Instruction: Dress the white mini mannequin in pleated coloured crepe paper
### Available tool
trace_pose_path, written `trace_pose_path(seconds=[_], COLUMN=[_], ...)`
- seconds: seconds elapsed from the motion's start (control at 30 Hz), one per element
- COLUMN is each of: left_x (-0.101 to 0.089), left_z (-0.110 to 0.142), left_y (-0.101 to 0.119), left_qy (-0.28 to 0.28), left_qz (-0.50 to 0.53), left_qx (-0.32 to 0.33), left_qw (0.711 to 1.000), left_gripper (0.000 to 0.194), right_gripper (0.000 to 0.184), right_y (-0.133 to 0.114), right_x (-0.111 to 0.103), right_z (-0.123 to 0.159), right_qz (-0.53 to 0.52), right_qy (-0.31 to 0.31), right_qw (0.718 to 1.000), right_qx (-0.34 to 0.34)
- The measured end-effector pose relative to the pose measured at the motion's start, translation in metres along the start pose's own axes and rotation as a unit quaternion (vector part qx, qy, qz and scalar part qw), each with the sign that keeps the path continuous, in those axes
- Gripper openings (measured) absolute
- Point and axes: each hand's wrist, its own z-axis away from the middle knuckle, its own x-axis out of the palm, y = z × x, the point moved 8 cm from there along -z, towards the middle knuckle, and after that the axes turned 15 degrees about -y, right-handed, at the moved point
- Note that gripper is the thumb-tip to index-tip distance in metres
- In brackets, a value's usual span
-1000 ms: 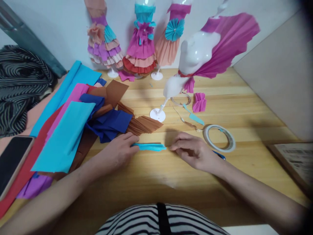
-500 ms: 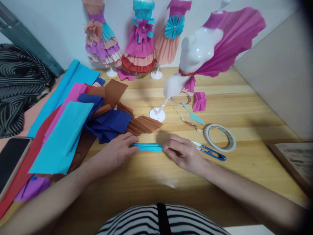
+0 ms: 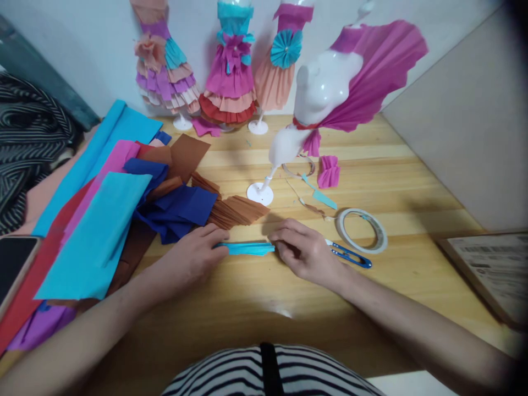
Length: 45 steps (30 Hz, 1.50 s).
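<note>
A narrow strip of pleated turquoise crepe paper (image 3: pixel 247 249) lies low over the table between my hands. My left hand (image 3: pixel 197 254) is closed on its left end, thumb and fingers pinching the folds. At the other end, my right hand (image 3: pixel 303 250) has curled fingers around the strip's tip, with thumb and index finger at its edges. Just right of that hand lie blue-handled thread snips (image 3: pixel 350 256), their blades pointing toward it. A roll of white tape (image 3: pixel 383 242) sits behind the snips.
Crepe paper sheets (image 3: pixel 99 231) pile up at left, beside a phone (image 3: pixel 16 269). A bare white mannequin (image 3: pixel 284 146) with a magenta fan piece stands mid-table. Several dressed mannequins, one with a pink skirt (image 3: pixel 231 77), line the wall. A cardboard piece (image 3: pixel 482 269) is at right.
The view has shifted slightly, moving the scene left. My right fingers have loosened a little, and more of the strip's right end shows. My left hand keeps its hold.
</note>
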Motion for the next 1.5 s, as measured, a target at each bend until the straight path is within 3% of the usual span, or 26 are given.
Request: trace_pose_path(seconds=[0.1, 0.27, 0.4, 0.6, 0.73, 0.9, 1.0, 1.13, 1.33, 1.5], left_x=[0.0, 0.002, 0.004, 0.003, 0.002, 0.003, 0.0, -0.003, -0.001, 0.004], left_z=[0.0, 0.0, 0.0, -0.001, -0.001, -0.001, -0.001, -0.004, -0.008, -0.009], left_y=[0.0, 0.0, -0.001, -0.001, -0.001, 0.0, 0.001, 0.0, 0.0, 0.008], left_qy=[-0.007, -0.003, 0.001, -0.007, -0.007, -0.012, -0.006, -0.011, -0.033, -0.054], left_qz=[0.012, 0.015, 0.011, 0.004, 0.003, 0.009, 0.014, 0.053, 0.044, -0.026], left_qx=[0.0, 0.011, 0.017, 0.005, 0.004, 0.007, 0.003, -0.003, -0.039, -0.054], left_qw=[1.0, 1.0, 1.0, 1.0, 1.0, 1.0, 1.0, 0.999, 0.998, 0.997], left_gripper=[0.023, 0.03, 0.028, 0.025, 0.026, 0.024, 0.022, 0.015, 0.014, 0.015], right_gripper=[0.024, 0.029, 0.029, 0.026, 0.029, 0.029, 0.016, 0.016, 0.022, 0.02], right_y=[-0.02, -0.053, -0.041, -0.017, -0.021, -0.033, -0.026, -0.022, -0.027, -0.024], right_x=[-0.013, 0.014, 0.026, 0.006, -0.006, 0.004, -0.004, -0.015, -0.005, -0.01], right_z=[0.005, -0.003, -0.005, 0.015, 0.02, 0.013, 0.012, 0.019, 0.017, 0.016], right_qz=[0.04, 0.168, 0.183, 0.181, 0.169, 0.165, 0.14, 0.112, 0.07, 0.063], right_qy=[0.052, -0.044, -0.076, -0.064, -0.038, -0.061, -0.01, 0.064, 0.043, 0.065], right_qw=[0.996, 0.97, 0.969, 0.973, 0.976, 0.974, 0.984, 0.986, 0.983, 0.984], right_qx=[-0.057, -0.168, -0.15, -0.13, -0.134, -0.145, -0.107, -0.109, -0.164, -0.156])
